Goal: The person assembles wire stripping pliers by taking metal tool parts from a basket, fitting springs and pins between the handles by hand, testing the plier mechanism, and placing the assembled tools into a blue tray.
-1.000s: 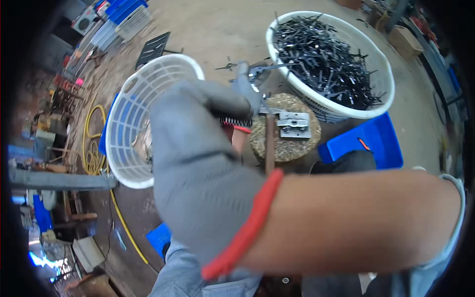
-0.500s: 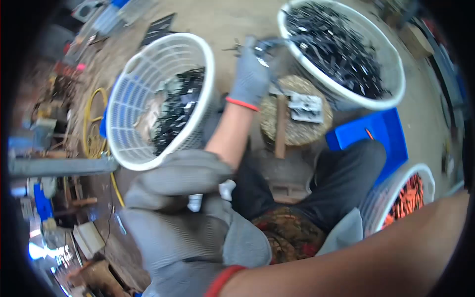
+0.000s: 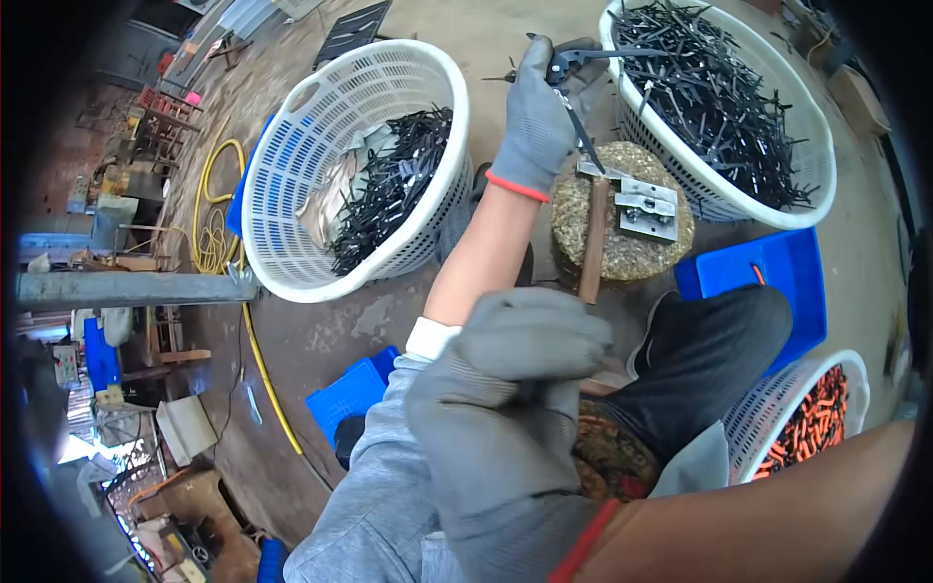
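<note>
My left hand (image 3: 544,107), in a grey glove with a red cuff, reaches far forward between the two baskets. Its fingers are closed on a black metal tool (image 3: 558,74) with two long arms, like opened pliers; one arm points right, the other down. A small dark spiky piece (image 3: 507,75) sticks out left of that hand. Close to the camera, my gloved right hand (image 3: 510,389) is curled shut; whatever its fingers hold, if anything, is hidden. Below the left hand, a round speckled block (image 3: 573,228) bears a metal fixture (image 3: 647,209) and a wooden-handled tool (image 3: 593,243).
White baskets of black metal pieces stand at left (image 3: 255,214) and right (image 3: 824,146). A third basket (image 3: 743,428) holds orange-and-black pieces. Blue trays lie at right (image 3: 792,262) and left (image 3: 345,394). A yellow hose (image 3: 258,350) and a grey metal beam (image 3: 126,289) are at left.
The view has shifted, so baskets and block appear farther right. My left hand still grips the black tool, now showing more spread arms. My right hand stays curled and appears farther right.
</note>
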A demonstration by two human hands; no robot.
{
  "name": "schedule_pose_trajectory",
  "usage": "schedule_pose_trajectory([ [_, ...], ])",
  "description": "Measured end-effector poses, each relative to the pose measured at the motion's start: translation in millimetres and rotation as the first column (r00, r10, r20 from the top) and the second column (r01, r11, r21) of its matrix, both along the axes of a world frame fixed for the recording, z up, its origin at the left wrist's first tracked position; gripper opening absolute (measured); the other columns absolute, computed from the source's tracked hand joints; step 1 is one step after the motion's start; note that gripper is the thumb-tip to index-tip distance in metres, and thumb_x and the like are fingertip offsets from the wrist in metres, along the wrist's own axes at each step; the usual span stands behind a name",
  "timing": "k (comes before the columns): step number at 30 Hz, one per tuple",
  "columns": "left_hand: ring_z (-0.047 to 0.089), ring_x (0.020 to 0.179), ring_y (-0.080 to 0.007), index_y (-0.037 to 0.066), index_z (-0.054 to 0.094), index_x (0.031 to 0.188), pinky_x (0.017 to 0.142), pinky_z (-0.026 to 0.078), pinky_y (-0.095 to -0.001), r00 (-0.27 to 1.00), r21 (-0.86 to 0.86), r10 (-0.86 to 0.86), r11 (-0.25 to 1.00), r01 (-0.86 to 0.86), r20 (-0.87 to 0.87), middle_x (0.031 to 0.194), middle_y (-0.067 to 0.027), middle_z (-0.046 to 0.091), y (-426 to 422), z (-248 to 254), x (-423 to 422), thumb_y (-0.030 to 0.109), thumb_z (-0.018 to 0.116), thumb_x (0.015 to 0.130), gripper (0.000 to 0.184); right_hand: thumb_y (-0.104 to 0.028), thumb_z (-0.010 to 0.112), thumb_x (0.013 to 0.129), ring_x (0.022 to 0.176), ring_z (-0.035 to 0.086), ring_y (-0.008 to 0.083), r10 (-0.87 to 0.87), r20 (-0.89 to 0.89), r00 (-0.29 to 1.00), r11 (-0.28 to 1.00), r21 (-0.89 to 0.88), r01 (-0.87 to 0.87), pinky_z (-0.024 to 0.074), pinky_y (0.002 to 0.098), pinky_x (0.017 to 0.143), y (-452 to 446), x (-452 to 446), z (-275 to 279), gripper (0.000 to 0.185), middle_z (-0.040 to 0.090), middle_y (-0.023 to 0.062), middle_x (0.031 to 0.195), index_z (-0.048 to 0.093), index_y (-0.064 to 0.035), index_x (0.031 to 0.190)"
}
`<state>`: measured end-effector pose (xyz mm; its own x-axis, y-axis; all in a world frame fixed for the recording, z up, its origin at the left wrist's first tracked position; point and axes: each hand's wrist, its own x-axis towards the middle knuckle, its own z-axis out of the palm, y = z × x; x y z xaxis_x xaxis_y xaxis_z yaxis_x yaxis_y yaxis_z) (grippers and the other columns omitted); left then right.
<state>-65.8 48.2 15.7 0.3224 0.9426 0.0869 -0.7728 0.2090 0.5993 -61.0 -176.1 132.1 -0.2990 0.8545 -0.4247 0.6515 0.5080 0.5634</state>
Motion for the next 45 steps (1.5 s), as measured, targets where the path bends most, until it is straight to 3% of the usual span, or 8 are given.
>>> schedule_pose_trajectory([
  [6, 0.058, 0.102, -0.0276, -0.008, 0.052, 0.111, 0.095, 0.046, -0.0396, 0.992, 0.116, 0.032, 0.993, -0.018, -0.121, 0.109, -0.0181, 0.058, -8.0, 13.2, -10.2, 0.034, 0.03, 0.098, 0.049, -0.009, 0.061, 0.067, 0.061, 0.057, 0.0181, -0.028, -0.001, 1.0, 1.0, -0.003, 0.028, 0.0421, 0.0347, 0.054, 7.6, 34.6, 0.8, 0.009, 0.055, 0.003, 0.066, 0.059, -0.0045, 0.075],
  [11, 0.057, 0.103, -0.0282, -0.009, 0.053, 0.11, 0.096, 0.045, -0.0391, 0.984, 0.075, 0.004, 0.997, 0.01, -0.179, 0.109, -0.0194, 0.058, -8.7, 12.2, -8.0, 0.036, 0.032, 0.098, 0.051, -0.011, 0.062, 0.074, 0.063, 0.06, 0.0168, -0.075, -0.612, 0.787, 0.969, 0.143, 0.203, 0.0466, 0.0308, 0.057, 70.9, 131.3, -43.3, 0.016, 0.058, 0.0059, 0.064, 0.062, -0.0049, 0.088],
  [14, 0.057, 0.103, -0.0261, -0.008, 0.054, 0.11, 0.091, 0.047, -0.0375, 0.98, 0.079, -0.029, 0.996, 0.045, -0.199, 0.108, -0.0181, 0.059, -10.5, 4.7, -1.0, 0.038, 0.033, 0.097, 0.052, -0.012, 0.061, 0.08, 0.063, 0.059, 0.0125, -0.284, -0.904, -0.319, 0.813, -0.403, 0.42, 0.0471, 0.024, 0.059, 93.4, 164.0, -85.8, 0.014, 0.058, 0.0029, 0.068, 0.059, -0.003, 0.091],
  [18, 0.058, 0.1, -0.0239, -0.006, 0.053, 0.11, 0.09, 0.047, -0.037, 0.979, -0.059, -0.114, 0.993, 0.105, -0.167, 0.106, -0.016, 0.06, -12.4, 0.3, 8.2, 0.038, 0.033, 0.097, 0.05, -0.017, 0.06, 0.087, 0.071, 0.06, 0.0112, -0.135, -0.4, -0.906, 0.78, -0.607, 0.152, 0.0489, 0.0226, 0.064, 109.7, 170.1, -108.7, 0.02, 0.062, 0.0041, 0.082, 0.055, -0.0035, 0.1],
  [22, 0.058, 0.101, -0.0229, -0.005, 0.049, 0.113, 0.092, 0.047, -0.0376, 0.991, -0.146, -0.126, 0.982, 0.118, -0.048, 0.107, -0.015, 0.058, -16.8, 0.7, 18.6, 0.033, 0.03, 0.099, 0.045, -0.022, 0.06, 0.087, 0.076, 0.061, 0.0124, -0.132, -0.179, -0.975, 0.794, -0.608, 0.004, 0.05, 0.025, 0.069, 124.6, 153.8, -123.1, 0.025, 0.059, 0.0036, 0.091, 0.052, -0.0056, 0.104],
  [28, 0.055, 0.109, -0.0255, -0.005, 0.046, 0.117, 0.09, 0.047, -0.0376, 0.928, 0.111, -0.126, 0.978, 0.175, -0.35, 0.117, -0.0204, 0.054, -21.7, -4.7, 35.1, 0.036, 0.025, 0.099, 0.049, -0.019, 0.057, 0.088, 0.069, 0.061, 0.0103, -0.082, -0.2, -0.976, 0.786, -0.615, 0.059, 0.0494, 0.0231, 0.065, 132.0, 151.7, -126.4, 0.019, 0.06, 0.0023, 0.082, 0.053, -0.0047, 0.1],
  [34, 0.063, 0.073, -0.0188, -0.005, 0.049, 0.115, 0.062, 0.052, -0.0276, 0.93, -0.168, -0.244, 0.965, 0.203, -0.277, 0.091, -0.0165, 0.065, -35.7, 13.2, 49.6, 0.036, 0.022, 0.099, 0.051, -0.017, 0.06, 0.087, 0.064, 0.059, 0.0061, -0.112, -0.212, -0.971, 0.813, -0.581, 0.033, 0.0479, 0.0194, 0.058, 128.9, 150.5, -127.6, 0.016, 0.06, -0.0001, 0.08, 0.056, -0.0041, 0.094],
  [45, 0.059, 0.068, -0.0144, -0.002, 0.058, 0.108, 0.058, 0.048, -0.026, 0.914, -0.169, -0.249, 0.964, 0.203, -0.32, 0.089, -0.0127, 0.064, -43.2, 7.1, 53.2, 0.041, 0.033, 0.096, 0.052, -0.015, 0.063, 0.084, 0.067, 0.061, 0.0082, -0.15, -0.23, -0.962, 0.807, -0.591, 0.016, 0.0486, 0.0196, 0.059, 122.3, 157.5, -123.2, 0.018, 0.063, 0.0039, 0.081, 0.058, -0.0012, 0.095],
])
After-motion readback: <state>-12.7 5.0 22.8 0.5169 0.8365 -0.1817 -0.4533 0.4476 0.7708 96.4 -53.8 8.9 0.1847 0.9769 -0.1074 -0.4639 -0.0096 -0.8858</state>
